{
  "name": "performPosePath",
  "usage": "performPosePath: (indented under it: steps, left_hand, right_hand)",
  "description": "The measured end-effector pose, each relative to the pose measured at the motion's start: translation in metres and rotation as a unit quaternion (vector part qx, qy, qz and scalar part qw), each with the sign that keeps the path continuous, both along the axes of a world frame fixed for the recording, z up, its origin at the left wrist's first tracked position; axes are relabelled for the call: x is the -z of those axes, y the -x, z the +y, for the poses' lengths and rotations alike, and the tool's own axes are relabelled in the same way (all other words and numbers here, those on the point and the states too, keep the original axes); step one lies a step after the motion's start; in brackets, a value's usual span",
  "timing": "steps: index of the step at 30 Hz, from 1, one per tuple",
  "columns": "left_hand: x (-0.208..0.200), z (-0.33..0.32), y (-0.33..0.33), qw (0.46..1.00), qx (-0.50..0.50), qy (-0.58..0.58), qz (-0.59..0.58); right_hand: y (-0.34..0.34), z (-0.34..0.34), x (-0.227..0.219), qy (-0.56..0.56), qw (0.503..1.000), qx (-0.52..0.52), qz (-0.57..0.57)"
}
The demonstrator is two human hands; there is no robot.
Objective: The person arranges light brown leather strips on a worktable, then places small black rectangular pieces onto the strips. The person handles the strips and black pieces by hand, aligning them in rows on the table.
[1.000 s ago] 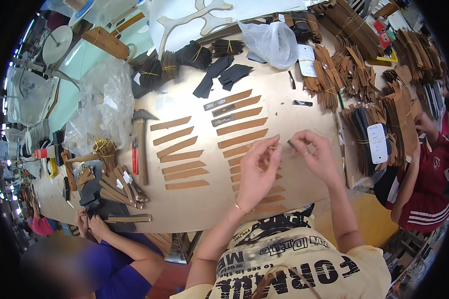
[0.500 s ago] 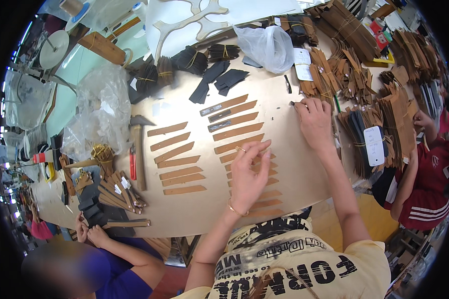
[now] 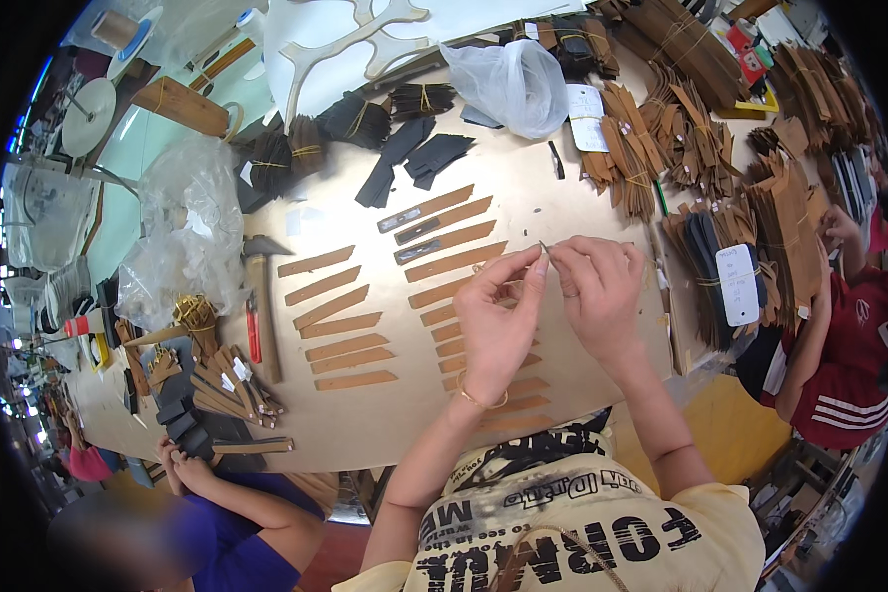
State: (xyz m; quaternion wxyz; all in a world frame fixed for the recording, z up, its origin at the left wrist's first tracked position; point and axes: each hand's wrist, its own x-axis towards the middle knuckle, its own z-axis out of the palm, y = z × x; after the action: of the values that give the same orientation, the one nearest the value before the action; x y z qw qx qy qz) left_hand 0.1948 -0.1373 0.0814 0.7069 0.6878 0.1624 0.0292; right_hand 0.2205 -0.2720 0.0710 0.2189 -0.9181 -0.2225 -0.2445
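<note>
My left hand [image 3: 503, 316] and my right hand [image 3: 600, 294] meet over the right part of the table. Their fingertips are pinched together on a small dark piece [image 3: 543, 247], too small to name more exactly. Beneath and beside my left hand runs a column of slanted-end brown strips [image 3: 456, 260], partly hidden by that hand. Several strips at its far end carry dark or shiny patches [image 3: 418, 231]. Farther left lies a second column of plain brown strips [image 3: 328, 288]. Tiny dark bits [image 3: 537, 209] rest on the table just beyond my fingers.
A hammer [image 3: 262, 316] and a red-handled tool [image 3: 254, 331] lie left of the strips. Black pieces [image 3: 439, 158] and a clear plastic bag [image 3: 513, 89] are at the back. Tied brown bundles [image 3: 696, 123] line the right. A co-worker's hands [image 3: 189, 470] are at lower left; another person [image 3: 827, 355] stands right.
My right hand has drawn back and left from the table's right part, bringing the small dark piece to my left hand. The left fingers have closed to a pinch. The view has shifted slightly.
</note>
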Motion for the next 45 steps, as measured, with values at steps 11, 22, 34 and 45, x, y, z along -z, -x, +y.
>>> performPosePath:
  steps: [11, 22, 34, 45]
  left_hand:
    - [-0.005, 0.002, 0.004, 0.999, -0.021, -0.025, -0.006]
    - [-0.001, 0.002, 0.006, 0.982, -0.018, -0.159, -0.096]
    - [0.006, -0.004, 0.008, 0.953, -0.007, -0.249, -0.175]
    - [0.017, 0.008, -0.007, 0.991, -0.084, 0.098, 0.023]
  right_hand:
    - [0.007, 0.004, -0.001, 0.050, 0.998, -0.025, -0.035]
    - [0.007, 0.006, -0.009, -0.131, 0.978, -0.042, 0.154]
    - [0.007, 0.003, -0.027, -0.135, 0.969, -0.026, 0.203]
    - [-0.011, -0.055, -0.010, -0.251, 0.933, 0.131, 0.221]
